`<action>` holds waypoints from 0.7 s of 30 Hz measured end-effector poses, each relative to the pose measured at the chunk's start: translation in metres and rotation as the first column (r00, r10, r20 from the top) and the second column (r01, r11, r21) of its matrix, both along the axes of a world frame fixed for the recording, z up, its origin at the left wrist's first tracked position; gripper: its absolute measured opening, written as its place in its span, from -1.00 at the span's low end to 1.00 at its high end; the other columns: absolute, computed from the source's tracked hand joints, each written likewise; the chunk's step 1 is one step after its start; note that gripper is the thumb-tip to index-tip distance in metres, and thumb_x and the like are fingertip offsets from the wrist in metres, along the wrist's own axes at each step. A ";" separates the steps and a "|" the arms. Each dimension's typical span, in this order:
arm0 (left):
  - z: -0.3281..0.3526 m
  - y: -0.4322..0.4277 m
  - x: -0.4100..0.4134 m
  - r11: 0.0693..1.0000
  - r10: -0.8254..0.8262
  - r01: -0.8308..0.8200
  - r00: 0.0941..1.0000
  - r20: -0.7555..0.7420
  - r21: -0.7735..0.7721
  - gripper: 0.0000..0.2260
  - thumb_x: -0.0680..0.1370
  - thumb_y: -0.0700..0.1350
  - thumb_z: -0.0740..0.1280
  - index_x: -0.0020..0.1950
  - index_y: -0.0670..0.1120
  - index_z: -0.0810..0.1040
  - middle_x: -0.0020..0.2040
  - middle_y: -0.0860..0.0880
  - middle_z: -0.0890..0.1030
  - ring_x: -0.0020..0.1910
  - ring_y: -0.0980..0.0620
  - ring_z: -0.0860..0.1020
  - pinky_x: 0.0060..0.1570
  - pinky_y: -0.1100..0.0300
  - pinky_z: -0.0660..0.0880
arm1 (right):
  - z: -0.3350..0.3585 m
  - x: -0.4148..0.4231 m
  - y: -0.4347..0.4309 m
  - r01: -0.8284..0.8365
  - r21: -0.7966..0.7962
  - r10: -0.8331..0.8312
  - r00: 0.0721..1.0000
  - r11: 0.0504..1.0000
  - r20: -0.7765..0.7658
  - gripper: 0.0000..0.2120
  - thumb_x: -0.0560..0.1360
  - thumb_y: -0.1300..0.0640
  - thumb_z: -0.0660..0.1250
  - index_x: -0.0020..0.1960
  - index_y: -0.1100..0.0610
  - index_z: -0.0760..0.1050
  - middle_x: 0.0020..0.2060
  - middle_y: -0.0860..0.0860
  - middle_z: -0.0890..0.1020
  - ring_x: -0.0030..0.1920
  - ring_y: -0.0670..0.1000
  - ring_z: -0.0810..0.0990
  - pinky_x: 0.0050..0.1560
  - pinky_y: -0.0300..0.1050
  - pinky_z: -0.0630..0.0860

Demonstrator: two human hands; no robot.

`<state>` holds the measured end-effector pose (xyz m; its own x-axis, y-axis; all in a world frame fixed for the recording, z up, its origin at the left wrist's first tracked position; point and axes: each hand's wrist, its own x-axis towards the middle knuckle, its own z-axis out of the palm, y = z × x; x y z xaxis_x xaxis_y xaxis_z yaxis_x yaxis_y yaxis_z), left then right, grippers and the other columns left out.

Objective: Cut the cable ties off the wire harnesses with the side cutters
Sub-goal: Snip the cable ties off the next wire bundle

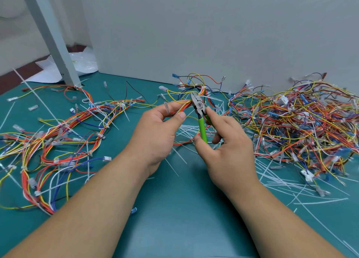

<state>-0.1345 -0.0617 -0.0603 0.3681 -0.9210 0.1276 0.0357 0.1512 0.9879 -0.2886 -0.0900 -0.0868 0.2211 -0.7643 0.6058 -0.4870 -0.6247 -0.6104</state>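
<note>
L hand (pixel 159 129) pinches a wire harness (pixel 185 102) btw thumb & fingers, just left of the side cutters (pixel 198 107). R hand (pixel 227 152) grips their green handles. Cutter tips are at the bundle, beside a white cable tie (pixel 212 98). Big harness pile (pixel 301 121) lies right of the cutters.

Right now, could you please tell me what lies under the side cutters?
Loose white cable ties lie on the green mat beneath the side cutters; the right hand hides whatever lies beneath it.
</note>
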 end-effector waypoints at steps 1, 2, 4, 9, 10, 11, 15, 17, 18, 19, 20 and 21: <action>0.000 0.000 0.000 1.000 -0.001 0.001 1.000 -0.003 0.001 -0.78 0.62 -0.26 0.34 -0.06 0.05 0.64 -0.36 0.30 0.60 -0.32 0.37 0.52 -0.08 0.23 0.41 | 0.000 0.000 0.000 0.001 -0.004 -0.001 1.000 1.000 -0.001 -0.40 0.43 0.12 0.52 0.46 0.03 0.51 0.05 -0.09 0.57 -0.16 -0.18 0.48 -0.02 -0.51 0.32; 0.000 0.000 0.000 1.000 -0.002 0.002 1.000 -0.005 0.003 -0.78 0.62 -0.26 0.34 -0.07 0.05 0.63 -0.36 0.30 0.60 -0.32 0.37 0.52 -0.09 0.24 0.42 | 0.000 0.000 0.000 0.002 -0.007 -0.002 1.000 1.000 -0.001 -0.40 0.43 0.13 0.54 0.45 0.04 0.52 0.04 -0.08 0.57 -0.16 -0.17 0.48 -0.01 -0.51 0.32; -0.001 0.000 0.000 1.000 -0.015 0.015 1.000 -0.012 0.006 -0.79 0.62 -0.26 0.34 -0.07 0.05 0.63 -0.37 0.29 0.59 -0.33 0.36 0.52 -0.12 0.28 0.42 | -0.001 0.000 0.000 0.005 -0.007 -0.005 1.000 1.000 -0.002 -0.38 0.42 0.15 0.57 0.45 0.04 0.52 0.02 -0.08 0.57 -0.16 -0.14 0.48 -0.01 -0.51 0.32; -0.002 -0.002 0.000 0.999 -0.039 0.040 0.998 -0.045 0.028 -0.78 0.63 -0.25 0.33 -0.07 0.04 0.67 -0.38 0.24 0.55 -0.34 0.23 0.45 -0.27 0.34 0.38 | -0.001 -0.001 0.000 0.018 -0.019 -0.018 1.000 1.000 -0.009 -0.38 0.41 0.14 0.58 0.45 0.03 0.53 -0.01 -0.09 0.55 -0.17 -0.13 0.48 -0.02 -0.51 0.31; -0.003 -0.002 0.000 0.998 -0.041 0.043 0.998 -0.057 0.036 -0.75 0.63 -0.23 0.33 -0.10 0.06 0.70 -0.38 0.21 0.52 -0.33 0.17 0.40 -0.29 0.29 0.36 | -0.001 -0.001 -0.001 0.019 -0.020 -0.020 1.000 1.000 -0.012 -0.38 0.41 0.13 0.58 0.44 0.03 0.53 -0.02 -0.09 0.55 -0.16 -0.13 0.48 -0.03 -0.51 0.31; -0.003 -0.002 0.000 0.998 -0.042 0.045 0.997 -0.070 0.040 -0.72 0.63 -0.22 0.34 -0.12 0.11 0.72 -0.37 0.17 0.50 -0.31 0.12 0.37 -0.30 0.24 0.34 | -0.001 -0.001 -0.001 0.021 -0.020 -0.021 1.000 1.000 -0.015 -0.39 0.42 0.13 0.57 0.44 0.03 0.53 -0.03 -0.09 0.55 -0.16 -0.13 0.48 -0.03 -0.51 0.31; -0.005 -0.003 0.002 0.997 -0.057 0.061 0.994 -0.098 0.039 -0.73 0.63 -0.23 0.35 -0.08 0.11 0.72 -0.34 0.09 0.46 -0.31 0.09 0.37 -0.32 0.23 0.34 | -0.001 -0.001 -0.002 0.019 -0.008 -0.019 1.000 1.000 -0.016 -0.40 0.42 0.10 0.51 0.45 0.03 0.53 -0.03 -0.10 0.59 -0.18 -0.16 0.46 -0.04 -0.47 0.33; -0.005 -0.003 0.002 0.996 -0.073 0.078 0.989 -0.131 0.036 -0.81 0.62 -0.24 0.35 0.01 0.03 0.69 -0.36 0.07 0.45 -0.35 0.09 0.38 -0.39 0.27 0.35 | -0.001 -0.001 -0.003 0.016 0.003 -0.016 1.000 1.000 -0.006 -0.40 0.41 0.12 0.52 0.44 0.03 0.53 -0.04 -0.10 0.60 -0.19 -0.15 0.46 -0.06 -0.44 0.35; -0.005 -0.003 0.001 0.995 -0.081 0.088 0.985 -0.150 0.037 -0.83 0.62 -0.23 0.35 0.03 0.02 0.68 -0.37 0.07 0.46 -0.38 0.10 0.39 -0.42 0.29 0.35 | -0.002 -0.002 -0.004 0.017 0.008 -0.017 1.000 1.000 -0.001 -0.41 0.41 0.14 0.53 0.44 0.03 0.53 -0.05 -0.09 0.60 -0.19 -0.13 0.47 -0.07 -0.43 0.36; -0.005 -0.003 0.001 0.995 -0.091 0.098 0.982 -0.168 0.036 -0.84 0.62 -0.23 0.35 0.04 0.01 0.67 -0.36 0.06 0.47 -0.40 0.10 0.39 -0.44 0.29 0.35 | -0.002 -0.002 -0.004 0.019 0.013 -0.019 1.000 1.000 0.003 -0.41 0.41 0.14 0.53 0.43 0.03 0.54 -0.06 -0.09 0.60 -0.19 -0.11 0.47 -0.08 -0.42 0.36; -0.005 -0.003 0.001 0.994 -0.100 0.108 0.978 -0.184 0.032 -0.85 0.63 -0.22 0.35 0.05 0.01 0.67 -0.36 0.05 0.47 -0.41 0.10 0.39 -0.45 0.29 0.34 | -0.003 -0.002 -0.004 0.020 0.019 -0.020 1.000 1.000 0.008 -0.41 0.42 0.14 0.52 0.43 0.03 0.54 -0.08 -0.09 0.59 -0.20 -0.08 0.48 -0.09 -0.40 0.37; -0.005 -0.003 0.001 0.993 -0.108 0.115 0.975 -0.195 0.026 -0.86 0.63 -0.22 0.35 0.07 0.00 0.66 -0.35 0.03 0.47 -0.42 0.10 0.38 -0.45 0.28 0.33 | -0.003 -0.001 -0.004 0.020 0.025 -0.020 1.000 1.000 0.012 -0.42 0.42 0.14 0.52 0.43 0.03 0.54 -0.08 -0.09 0.59 -0.20 -0.07 0.48 -0.09 -0.39 0.38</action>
